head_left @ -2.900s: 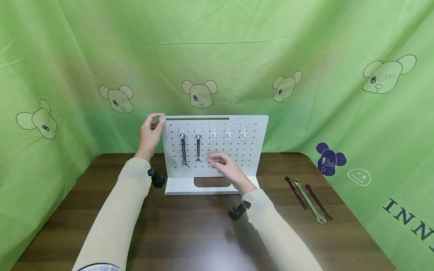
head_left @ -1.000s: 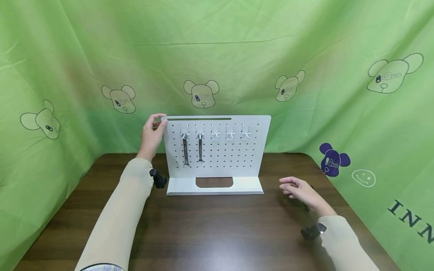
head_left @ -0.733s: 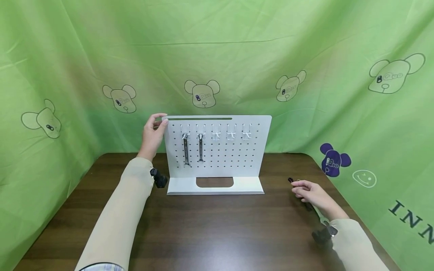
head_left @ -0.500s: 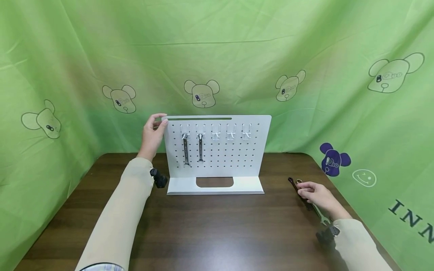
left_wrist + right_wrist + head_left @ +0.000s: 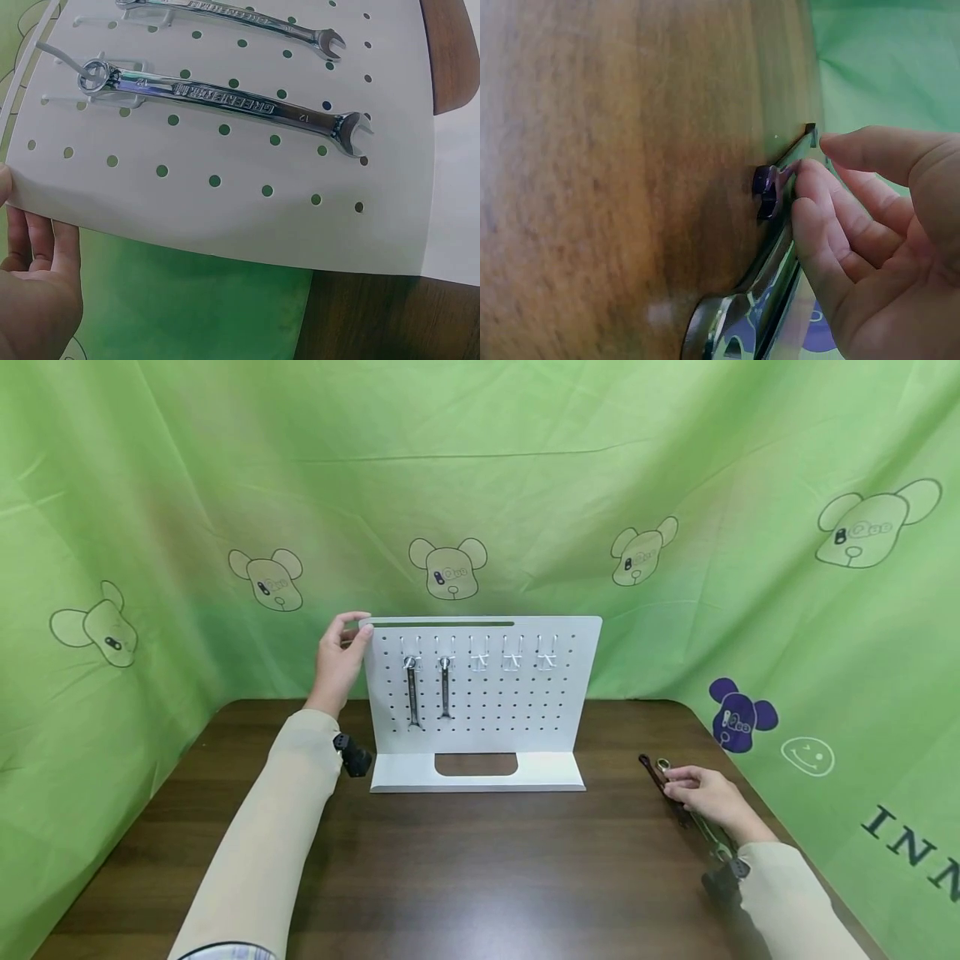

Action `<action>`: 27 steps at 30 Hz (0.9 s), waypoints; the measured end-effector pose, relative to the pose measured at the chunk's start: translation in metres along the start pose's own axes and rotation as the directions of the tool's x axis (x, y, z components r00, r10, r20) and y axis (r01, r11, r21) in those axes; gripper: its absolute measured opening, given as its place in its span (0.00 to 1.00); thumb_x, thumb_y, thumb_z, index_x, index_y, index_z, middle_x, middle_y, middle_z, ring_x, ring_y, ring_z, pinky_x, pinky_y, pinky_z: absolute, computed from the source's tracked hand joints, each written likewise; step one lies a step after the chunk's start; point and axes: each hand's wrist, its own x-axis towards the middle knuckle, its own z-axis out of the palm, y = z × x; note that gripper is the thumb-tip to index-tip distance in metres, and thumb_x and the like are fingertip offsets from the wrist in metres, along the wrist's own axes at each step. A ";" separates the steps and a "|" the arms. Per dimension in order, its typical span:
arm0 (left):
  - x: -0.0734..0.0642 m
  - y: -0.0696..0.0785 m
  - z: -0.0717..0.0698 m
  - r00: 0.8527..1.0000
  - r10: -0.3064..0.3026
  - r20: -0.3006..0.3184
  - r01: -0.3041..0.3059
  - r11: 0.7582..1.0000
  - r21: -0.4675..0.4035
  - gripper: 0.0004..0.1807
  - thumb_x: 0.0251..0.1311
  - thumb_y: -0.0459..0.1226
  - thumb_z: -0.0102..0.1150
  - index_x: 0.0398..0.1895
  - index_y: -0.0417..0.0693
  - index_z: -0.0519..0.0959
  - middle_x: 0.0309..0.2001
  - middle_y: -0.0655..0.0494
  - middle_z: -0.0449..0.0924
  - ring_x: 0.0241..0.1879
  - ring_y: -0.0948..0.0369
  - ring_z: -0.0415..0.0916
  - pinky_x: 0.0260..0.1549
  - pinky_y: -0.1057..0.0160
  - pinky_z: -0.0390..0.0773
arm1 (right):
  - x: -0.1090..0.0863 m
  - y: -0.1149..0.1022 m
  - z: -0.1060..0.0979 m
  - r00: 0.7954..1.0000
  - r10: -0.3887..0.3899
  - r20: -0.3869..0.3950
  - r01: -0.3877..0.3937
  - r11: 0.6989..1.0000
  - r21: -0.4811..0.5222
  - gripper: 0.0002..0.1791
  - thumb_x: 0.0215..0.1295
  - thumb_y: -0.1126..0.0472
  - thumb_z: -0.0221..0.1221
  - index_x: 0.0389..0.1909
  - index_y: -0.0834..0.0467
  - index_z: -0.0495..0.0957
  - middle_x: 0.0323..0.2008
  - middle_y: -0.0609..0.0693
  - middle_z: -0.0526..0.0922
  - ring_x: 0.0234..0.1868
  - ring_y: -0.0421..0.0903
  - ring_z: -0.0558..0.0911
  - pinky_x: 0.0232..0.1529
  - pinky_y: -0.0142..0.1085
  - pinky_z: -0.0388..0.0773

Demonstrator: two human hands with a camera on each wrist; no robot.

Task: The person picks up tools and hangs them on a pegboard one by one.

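My left hand (image 5: 337, 664) holds the upper left edge of a white pegboard (image 5: 480, 735), thumb in front and fingers behind. Two chrome combination wrenches hang from its hooks; the outer wrench (image 5: 225, 97) and part of the other wrench (image 5: 255, 16) show in the left wrist view. At the table's right, my right hand (image 5: 708, 795) pinches a shiny combination wrench (image 5: 663, 765) near its ring end. Its open jaw end (image 5: 724, 322) looms close in the right wrist view. Beside it lies a dark reddish wrench (image 5: 651, 768). Another dark wrench is mostly hidden by the hand.
Three hooks (image 5: 512, 656) on the pegboard carry nothing. The board stands on its folded base (image 5: 405, 774) on a brown wooden table (image 5: 480, 860). A green printed curtain (image 5: 525, 485) surrounds the back and sides.
My right hand has gone from in front of the pegboard rightward and down to the wrenches, and now pinches the shiny one. My left hand keeps its hold on the board.
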 end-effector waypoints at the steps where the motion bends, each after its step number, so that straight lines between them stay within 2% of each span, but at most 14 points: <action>1: 0.000 0.000 0.000 1.000 0.000 -0.001 0.000 1.000 0.001 0.18 0.73 0.45 0.56 0.61 0.51 0.75 0.53 0.48 0.74 0.51 0.57 0.72 0.50 0.57 0.76 | 0.000 0.000 0.000 1.000 0.002 0.001 -0.002 1.000 -0.005 0.24 0.69 0.63 0.61 0.56 0.78 0.71 0.45 0.69 0.83 0.36 0.46 0.85 0.33 0.34 0.82; 5: -0.001 0.001 0.000 1.000 0.000 -0.003 0.000 1.000 0.002 0.18 0.73 0.44 0.56 0.61 0.52 0.75 0.53 0.48 0.74 0.51 0.56 0.72 0.49 0.57 0.76 | 0.002 0.001 0.002 1.000 0.018 -0.020 -0.020 0.996 -0.085 0.24 0.68 0.58 0.64 0.55 0.74 0.75 0.43 0.63 0.86 0.37 0.47 0.84 0.37 0.37 0.81; 9: -0.001 0.002 -0.001 1.000 0.004 -0.002 -0.004 1.000 0.010 0.18 0.73 0.45 0.56 0.62 0.52 0.75 0.54 0.48 0.74 0.51 0.55 0.72 0.49 0.56 0.76 | 0.006 0.002 0.006 0.998 0.024 -0.057 -0.034 0.984 -0.176 0.25 0.64 0.52 0.67 0.52 0.69 0.79 0.39 0.57 0.88 0.42 0.53 0.84 0.45 0.48 0.78; 13: -0.001 0.002 -0.001 1.000 0.003 0.005 -0.003 1.000 0.014 0.18 0.73 0.45 0.56 0.62 0.52 0.75 0.54 0.47 0.74 0.51 0.55 0.72 0.50 0.55 0.76 | 0.009 0.003 0.009 0.997 0.031 -0.077 -0.047 0.978 -0.204 0.26 0.62 0.51 0.69 0.50 0.68 0.80 0.36 0.55 0.88 0.43 0.58 0.84 0.49 0.56 0.75; 20: -0.001 0.001 0.000 1.000 0.005 0.005 -0.005 1.000 0.002 0.17 0.73 0.44 0.56 0.62 0.51 0.75 0.54 0.46 0.74 0.50 0.55 0.72 0.51 0.54 0.77 | 0.010 0.000 0.008 0.997 0.050 -0.063 -0.062 0.975 -0.213 0.26 0.60 0.51 0.70 0.50 0.67 0.81 0.36 0.56 0.88 0.42 0.58 0.83 0.48 0.56 0.75; 27: -0.002 0.003 0.001 1.000 -0.006 0.004 0.006 1.000 0.000 0.18 0.73 0.44 0.56 0.62 0.52 0.75 0.54 0.48 0.74 0.49 0.55 0.73 0.50 0.55 0.77 | 0.011 -0.004 0.006 0.995 0.086 -0.050 -0.095 0.970 -0.222 0.26 0.59 0.49 0.69 0.51 0.65 0.82 0.47 0.62 0.85 0.50 0.64 0.78 0.50 0.56 0.74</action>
